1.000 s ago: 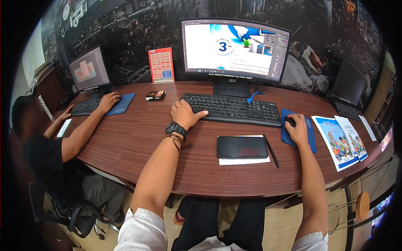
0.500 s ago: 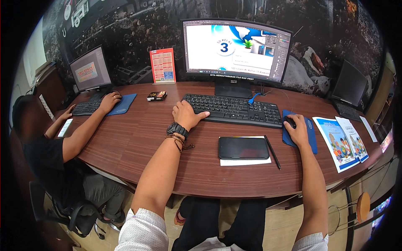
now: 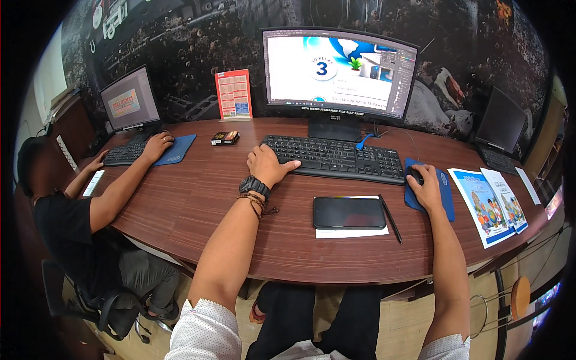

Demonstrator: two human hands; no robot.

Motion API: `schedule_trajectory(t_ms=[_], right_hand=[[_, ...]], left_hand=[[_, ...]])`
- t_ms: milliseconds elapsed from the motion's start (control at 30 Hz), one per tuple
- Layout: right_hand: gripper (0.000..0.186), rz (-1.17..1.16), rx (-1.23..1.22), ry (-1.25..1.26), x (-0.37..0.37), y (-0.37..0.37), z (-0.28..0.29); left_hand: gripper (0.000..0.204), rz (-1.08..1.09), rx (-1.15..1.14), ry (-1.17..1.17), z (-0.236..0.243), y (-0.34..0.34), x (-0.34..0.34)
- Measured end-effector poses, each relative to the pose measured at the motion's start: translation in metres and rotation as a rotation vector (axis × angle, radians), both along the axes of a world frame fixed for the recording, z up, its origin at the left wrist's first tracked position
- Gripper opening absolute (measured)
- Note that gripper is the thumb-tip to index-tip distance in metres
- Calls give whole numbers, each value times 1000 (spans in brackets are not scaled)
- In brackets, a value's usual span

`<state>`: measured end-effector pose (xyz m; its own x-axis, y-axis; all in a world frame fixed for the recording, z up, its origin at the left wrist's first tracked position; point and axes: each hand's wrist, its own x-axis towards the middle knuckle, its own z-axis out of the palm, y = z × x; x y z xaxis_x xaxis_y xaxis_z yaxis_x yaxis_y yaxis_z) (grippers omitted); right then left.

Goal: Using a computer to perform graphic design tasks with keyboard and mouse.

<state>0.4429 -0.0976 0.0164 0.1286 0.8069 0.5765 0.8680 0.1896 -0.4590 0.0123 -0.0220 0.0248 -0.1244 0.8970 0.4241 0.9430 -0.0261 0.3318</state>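
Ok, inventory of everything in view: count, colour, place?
Desk: 1, brown, central
Monitors: 3, black, desk's centre, left, right
Keyboards: 3, black, before monitors
Mats: 2, blue, beside keyboards
Mouse: 1 clear, black, right mat
Phone: 1, black, on paper
Pen: 1, black, right of phone
Booklets: 2, blue-white, desk's right
Paper: 2, white, under phone, right of booklets
Stand: 1, red, left of centre monitor
Box: 1, dark, before stand
Co-worker: 1, black shirt, left
Chair: 1, black, lower left
Sleeves: 2, white, lower edge
Left hand: 1, bare, on centre keyboard
Right hand: 1, bare, on mouse
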Motion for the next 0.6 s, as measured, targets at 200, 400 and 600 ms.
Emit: schedule_trajectory(t_ms=[200, 400, 600], right_hand=[[37, 9, 8, -4, -2, 0, 0], [36, 3, 29, -8, -1, 1, -1], [35, -10, 26, -5, -1, 0, 0]], left_hand=[[102, -1, 19, 7, -4, 2, -3], [101, -3, 28, 6, -5, 3, -2], [102, -9, 30, 14, -2, 2, -2]])
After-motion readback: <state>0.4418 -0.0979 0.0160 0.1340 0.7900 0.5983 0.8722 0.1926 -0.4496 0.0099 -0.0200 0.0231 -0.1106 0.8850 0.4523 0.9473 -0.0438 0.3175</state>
